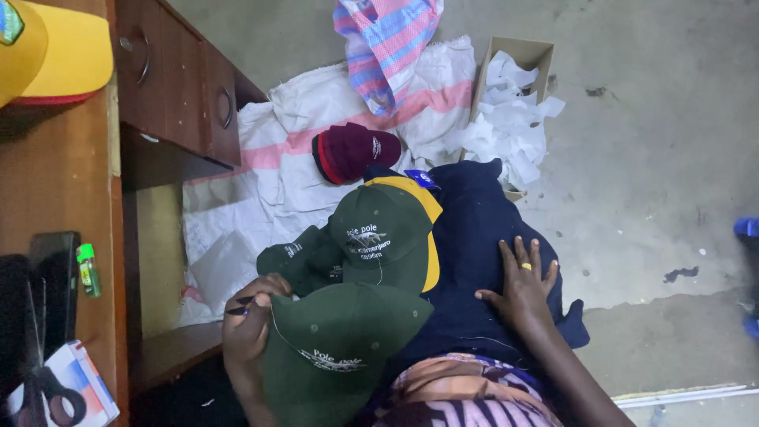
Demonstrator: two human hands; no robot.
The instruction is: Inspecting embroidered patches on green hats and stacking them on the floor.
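The left hand (251,316) pinches a dark needle-like tool against the near green cap (340,348) on the lap. The right hand (523,286) lies spread on navy cloth (474,237). The thin thread could snag, or the point prick a finger.

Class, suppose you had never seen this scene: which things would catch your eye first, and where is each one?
The dark green caps piled on the person's lap stand out at centre, with the left hand gripping the nearest one and the right hand flat on navy cloth. Behind them a maroon cap lies on a white sack, and a yellow cap sits on the desk at upper left.
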